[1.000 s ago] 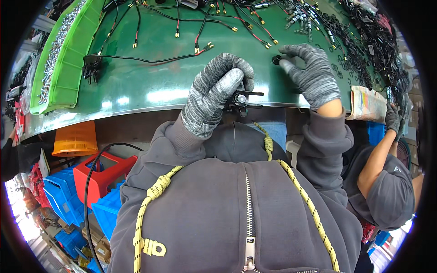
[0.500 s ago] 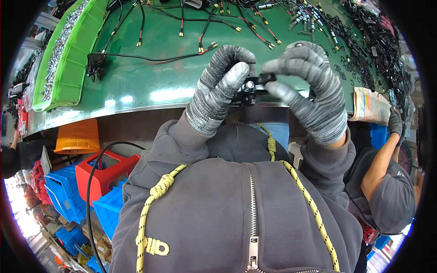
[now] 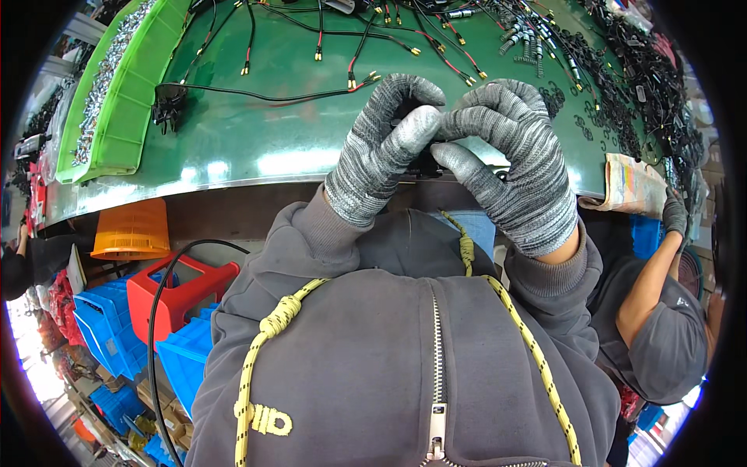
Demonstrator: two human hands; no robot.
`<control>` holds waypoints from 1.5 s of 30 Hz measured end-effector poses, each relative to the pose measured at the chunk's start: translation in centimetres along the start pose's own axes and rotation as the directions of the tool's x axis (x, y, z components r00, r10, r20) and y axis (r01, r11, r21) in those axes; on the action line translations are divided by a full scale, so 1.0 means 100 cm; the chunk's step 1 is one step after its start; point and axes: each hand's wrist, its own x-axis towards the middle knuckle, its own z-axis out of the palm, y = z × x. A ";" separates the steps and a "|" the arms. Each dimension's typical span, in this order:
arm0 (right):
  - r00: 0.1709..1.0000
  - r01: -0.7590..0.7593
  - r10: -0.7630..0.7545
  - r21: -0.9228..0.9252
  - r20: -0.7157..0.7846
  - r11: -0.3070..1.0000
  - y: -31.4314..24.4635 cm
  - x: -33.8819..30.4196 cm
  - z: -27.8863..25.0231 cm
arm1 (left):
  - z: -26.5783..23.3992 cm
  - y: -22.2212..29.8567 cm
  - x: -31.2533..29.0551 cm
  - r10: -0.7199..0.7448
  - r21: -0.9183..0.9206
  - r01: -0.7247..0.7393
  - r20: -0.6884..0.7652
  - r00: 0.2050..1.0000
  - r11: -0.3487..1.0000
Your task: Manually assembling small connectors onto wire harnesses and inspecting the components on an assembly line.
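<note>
My left hand [image 3: 381,148], in a grey-and-white knit glove, is closed with thumb and forefinger pinched together. Under it, near the table's front edge, a small black part [image 3: 425,165] shows only in part; the gloves cover the rest. Gloved the same way, my right hand [image 3: 517,156] has its fingertips pressed together against the left fingertips. Whatever sits between the right fingertips is hidden. Beyond both hands, a black cable with red-and-black ends [image 3: 311,96] stretches across the green table [image 3: 233,144].
A green bin [image 3: 117,124] of small metal pieces stands at the left. Several cables, springs [image 3: 517,35] and black rings [image 3: 595,124] lie at the far side and right. A folded cloth [image 3: 634,185] hangs over the edge near a co-worker's gloved hand [image 3: 674,212]. An orange basket [image 3: 131,229] and red stool [image 3: 175,292] stand below.
My right hand has come in to meet the left, bringing the small dark piece it held. The silver bolt on the black part, visible before, is now covered.
</note>
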 end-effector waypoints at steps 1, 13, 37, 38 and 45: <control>1.000 0.015 -0.014 -0.076 0.012 0.997 0.000 -0.001 0.000 | 0.000 0.002 0.001 0.009 0.054 -0.009 0.008 1.000 0.999; 0.930 0.351 0.069 0.929 -0.361 0.118 0.007 0.016 -0.034 | -0.004 0.000 0.000 -0.100 0.017 0.100 -0.004 0.995 0.995; 0.882 0.441 0.162 0.896 -0.443 0.049 0.013 -0.007 -0.023 | -0.003 -0.003 0.001 -0.054 0.013 0.054 0.014 0.998 0.998; 0.885 0.437 0.178 0.899 -0.431 0.004 0.011 -0.006 -0.020 | -0.004 -0.002 -0.001 -0.050 0.018 0.050 0.006 0.999 0.999; 0.877 0.453 0.194 0.891 -0.440 -0.027 0.017 -0.006 0.000 | -0.001 -0.002 -0.002 -0.045 0.054 0.046 -0.018 0.999 0.997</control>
